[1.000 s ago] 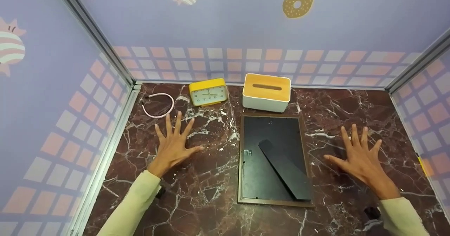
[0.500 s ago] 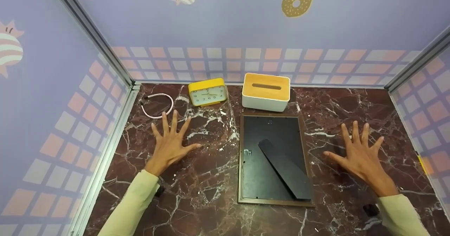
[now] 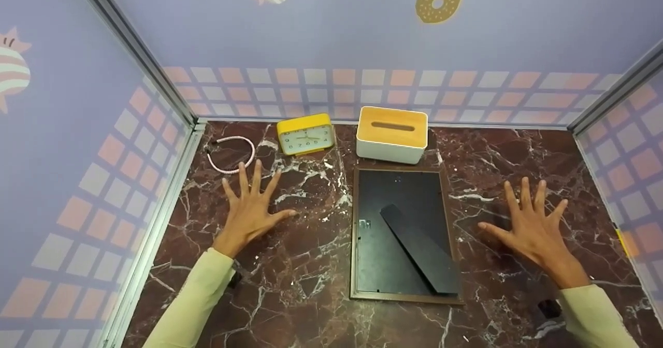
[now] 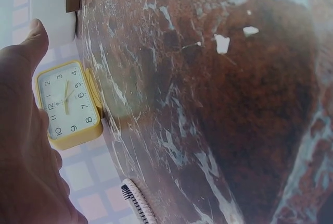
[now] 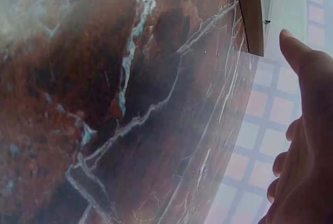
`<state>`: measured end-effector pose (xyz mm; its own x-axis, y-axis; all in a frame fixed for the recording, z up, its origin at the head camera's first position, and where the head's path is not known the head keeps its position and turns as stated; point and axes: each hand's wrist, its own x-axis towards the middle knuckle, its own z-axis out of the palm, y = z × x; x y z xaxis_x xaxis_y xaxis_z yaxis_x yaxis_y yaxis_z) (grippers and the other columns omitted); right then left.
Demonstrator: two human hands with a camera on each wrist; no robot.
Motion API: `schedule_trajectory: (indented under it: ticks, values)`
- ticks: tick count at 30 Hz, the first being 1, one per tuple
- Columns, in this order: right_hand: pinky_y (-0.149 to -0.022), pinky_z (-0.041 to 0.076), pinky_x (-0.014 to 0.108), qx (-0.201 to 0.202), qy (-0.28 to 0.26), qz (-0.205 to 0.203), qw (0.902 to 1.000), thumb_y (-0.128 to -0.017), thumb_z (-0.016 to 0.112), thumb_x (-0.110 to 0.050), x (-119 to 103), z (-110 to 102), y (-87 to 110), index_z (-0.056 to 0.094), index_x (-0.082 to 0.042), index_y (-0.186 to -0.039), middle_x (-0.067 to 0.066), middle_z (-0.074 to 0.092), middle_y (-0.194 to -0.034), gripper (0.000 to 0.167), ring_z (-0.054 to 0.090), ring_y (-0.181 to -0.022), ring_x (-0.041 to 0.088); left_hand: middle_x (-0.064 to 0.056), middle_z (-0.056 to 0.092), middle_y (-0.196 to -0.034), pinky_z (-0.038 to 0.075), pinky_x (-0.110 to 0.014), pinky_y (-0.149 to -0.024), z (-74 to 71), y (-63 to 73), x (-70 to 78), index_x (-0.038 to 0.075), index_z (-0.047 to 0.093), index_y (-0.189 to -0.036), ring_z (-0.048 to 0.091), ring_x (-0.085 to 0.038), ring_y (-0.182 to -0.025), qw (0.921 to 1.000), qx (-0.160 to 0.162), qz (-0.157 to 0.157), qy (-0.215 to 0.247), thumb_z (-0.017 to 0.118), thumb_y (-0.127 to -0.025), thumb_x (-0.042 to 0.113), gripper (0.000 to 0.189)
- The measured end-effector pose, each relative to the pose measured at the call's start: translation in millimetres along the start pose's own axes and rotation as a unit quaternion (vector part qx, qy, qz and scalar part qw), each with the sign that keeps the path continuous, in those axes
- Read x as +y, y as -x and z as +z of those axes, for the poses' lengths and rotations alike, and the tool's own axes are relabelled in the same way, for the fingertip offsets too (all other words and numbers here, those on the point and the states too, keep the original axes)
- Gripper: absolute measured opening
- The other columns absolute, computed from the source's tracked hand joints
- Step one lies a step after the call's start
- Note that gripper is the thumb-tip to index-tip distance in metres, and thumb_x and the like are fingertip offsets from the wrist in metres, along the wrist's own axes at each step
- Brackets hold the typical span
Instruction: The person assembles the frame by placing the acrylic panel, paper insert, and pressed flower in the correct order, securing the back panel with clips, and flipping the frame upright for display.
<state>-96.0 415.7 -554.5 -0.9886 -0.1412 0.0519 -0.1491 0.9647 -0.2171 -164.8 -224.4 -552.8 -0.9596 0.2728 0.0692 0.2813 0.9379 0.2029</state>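
Note:
My left hand [image 3: 250, 214] is held with fingers spread over the left part of the table, its fingertips near a pale pink headband [image 3: 253, 154]. To the right, my right hand [image 3: 533, 229] is likewise spread, with nothing in it. Between the hands a picture frame [image 3: 373, 265] lies face down, its black back and slanting stand leg [image 3: 419, 249] showing. A yellow alarm clock [image 3: 306, 134] stands upright beyond the left hand; the left wrist view shows its dial [image 4: 65, 99] beside the thumb. Behind the picture frame sits a white tissue box [image 3: 391, 152] with a wood-coloured slotted lid.
The dark red marbled table [image 3: 300, 317] has small white flecks near its middle. Patterned lilac walls enclose it: a back wall [image 3: 352, 32], a left wall [image 3: 62, 146] and a right wall [image 3: 637, 146]. A metal strip [image 3: 155, 239] runs along the left edge.
The left hand has shifted slightly left and away from the body. The right hand's fingers have edged a little forward. The objects keep their places on the table.

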Motion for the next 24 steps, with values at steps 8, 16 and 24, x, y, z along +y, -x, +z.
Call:
schedule_trajectory:
  ticks: [8,16,24]
  values:
    - [-0.110,-0.020,0.092,0.004,-0.002,-0.002,1.0000,-0.099,0.067,-0.071,0.6,2.6,1.6,0.001,-0.012,-0.178,0.030,-0.009,-0.180,0.119,-0.020,-0.161,0.058,-0.022,-0.006,-0.183,-0.014,-0.087,-0.120,-0.1,-0.7,0.9,0.026,0.018,-0.178,-0.017,-0.056,-0.164,0.9999,-0.012,0.001,-0.005,0.067,-0.092,0.079,0.112]
    - [-0.110,-0.022,0.092,0.005,-0.005,-0.003,1.0000,-0.099,0.066,-0.070,1.1,3.5,2.8,0.001,-0.011,-0.178,0.032,-0.008,-0.179,0.118,-0.018,-0.161,0.059,-0.020,-0.007,-0.184,-0.018,-0.085,-0.119,1.6,1.2,0.9,0.025,0.022,-0.178,-0.018,-0.056,-0.164,0.9999,-0.015,0.001,0.002,0.067,-0.092,0.078,0.111]
    - [-0.110,-0.022,0.091,0.006,-0.009,-0.002,0.9999,-0.099,0.067,-0.069,1.7,2.4,3.1,0.004,-0.011,-0.178,0.032,-0.007,-0.179,0.116,-0.018,-0.162,0.058,-0.021,-0.005,-0.183,-0.012,-0.087,-0.120,3.1,0.7,-0.7,0.023,0.025,-0.177,-0.010,-0.059,-0.164,0.9999,-0.008,0.003,-0.010,0.065,-0.093,0.080,0.109]
